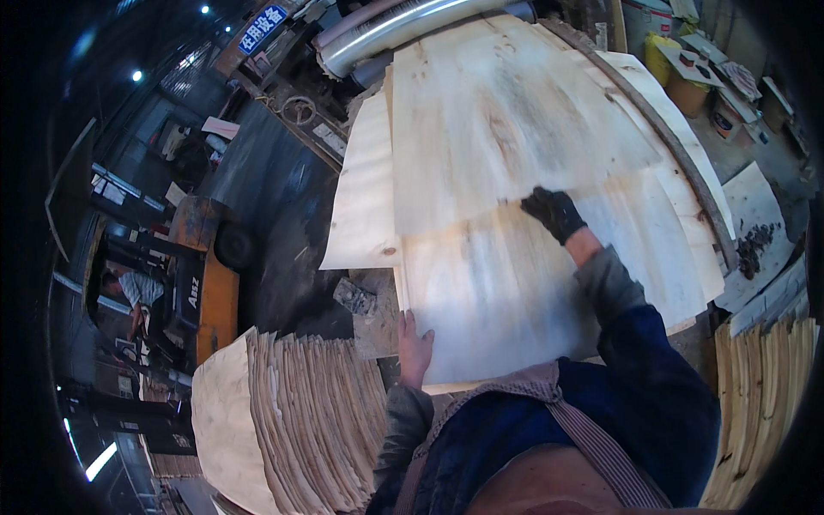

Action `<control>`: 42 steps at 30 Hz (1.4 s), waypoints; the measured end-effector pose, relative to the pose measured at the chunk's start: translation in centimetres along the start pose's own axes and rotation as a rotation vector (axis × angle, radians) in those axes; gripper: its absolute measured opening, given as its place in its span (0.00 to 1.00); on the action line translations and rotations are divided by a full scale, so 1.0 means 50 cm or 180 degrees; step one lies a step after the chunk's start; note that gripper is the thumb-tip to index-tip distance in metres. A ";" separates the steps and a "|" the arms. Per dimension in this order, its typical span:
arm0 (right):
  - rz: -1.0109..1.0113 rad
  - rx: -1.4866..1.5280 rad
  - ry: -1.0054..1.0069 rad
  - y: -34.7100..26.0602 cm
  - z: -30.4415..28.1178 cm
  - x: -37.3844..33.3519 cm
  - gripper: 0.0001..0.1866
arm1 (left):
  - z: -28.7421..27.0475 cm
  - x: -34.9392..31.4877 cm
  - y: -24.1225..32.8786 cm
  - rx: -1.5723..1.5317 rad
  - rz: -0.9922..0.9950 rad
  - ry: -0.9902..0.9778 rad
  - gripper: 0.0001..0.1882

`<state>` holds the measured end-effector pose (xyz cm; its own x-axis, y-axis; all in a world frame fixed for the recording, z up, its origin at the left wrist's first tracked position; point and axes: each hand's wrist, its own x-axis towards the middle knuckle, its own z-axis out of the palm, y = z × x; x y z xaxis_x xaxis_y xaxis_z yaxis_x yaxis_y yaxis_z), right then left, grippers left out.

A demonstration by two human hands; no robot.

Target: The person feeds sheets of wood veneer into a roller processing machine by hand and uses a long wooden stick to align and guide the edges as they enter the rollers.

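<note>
Two thin wood sheets overlap in the middle of the frame: an upper sheet (pixel 481 112), toward the top, and a lower sheet (pixel 489 292), closer to the person's body. The upper sheet's near edge crosses the middle of the frame at a slant, its right end higher than its left. Its grain runs up and down the frame, toward a shiny roller (pixel 412 39) at the top; which of its sides is longer cannot be told, since the view bends straight lines.

The right hand (pixel 556 213), in a dark glove, is the nearer one: it lies right at that edge, with the upper sheet stretching up the frame beyond it. Its fingers are curled, but whether they pinch the edge or only press on it cannot be told. The left hand (pixel 415 350), bare, is well apart from that edge, lower and to the left; it rests at the left edge of the lower sheet, fingers extended and loose, clasping nothing that shows.

Right of the sheets, a dark curved bar (pixel 669 133) runs alongside. A stack of sheets (pixel 318 421) stands at lower left, another pile (pixel 764 403) at lower right, and a yellow forklift (pixel 219 309) at left, with a co-worker (pixel 142 290) beside it.
</note>
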<state>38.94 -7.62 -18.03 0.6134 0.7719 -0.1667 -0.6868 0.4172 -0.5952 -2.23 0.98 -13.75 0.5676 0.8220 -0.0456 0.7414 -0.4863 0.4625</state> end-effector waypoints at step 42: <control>0.0356 -0.0910 0.0279 0.007 0.053 -0.195 0.16 | 0.003 -0.018 0.003 -0.0154 -0.0241 0.0413 0.39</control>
<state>31.68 -13.73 -14.54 0.5802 0.7560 -0.3032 -0.6219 0.1708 -0.7642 -2.58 0.13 -13.78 0.4574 0.8887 0.0315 0.7603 -0.4092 0.5044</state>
